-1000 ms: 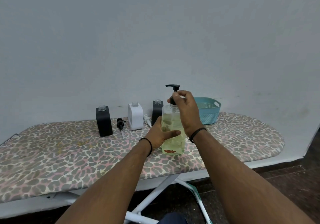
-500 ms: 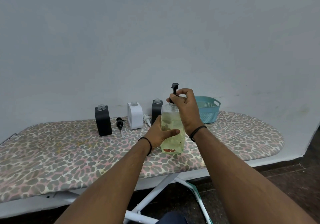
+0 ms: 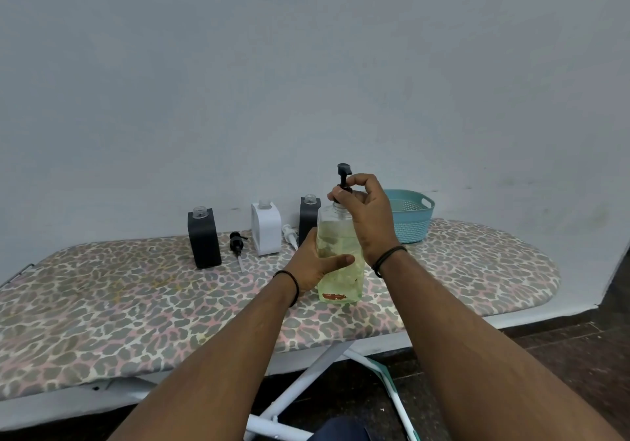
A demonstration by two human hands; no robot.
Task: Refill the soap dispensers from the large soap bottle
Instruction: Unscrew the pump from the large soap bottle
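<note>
Left grip: my left hand (image 3: 312, 265) is wrapping round the body of the large soap bottle (image 3: 339, 260), thumb lying across its front, steadying it upright.
Right grip: my right hand (image 3: 368, 217) is curling over the bottle's neck, fingertips pinching the collar of the black pump head (image 3: 343, 176), whose spout is sticking up above my knuckles.
Soap bottle: it is standing on the leopard-print ironing board (image 3: 136, 304), near its front edge, holding pale yellow liquid.
Dispensers: three are standing uncapped along the back, a black dispenser (image 3: 203, 239) on the left, a white dispenser (image 3: 266, 229) in the middle, and a second black dispenser (image 3: 308, 215) partly hiding behind the bottle.
Loose pumps: a black pump (image 3: 237, 244) is lying between the left two, a white pump (image 3: 289, 234) just beside the white one.
Basket: a teal basket (image 3: 414, 219) is sitting behind my right wrist.
</note>
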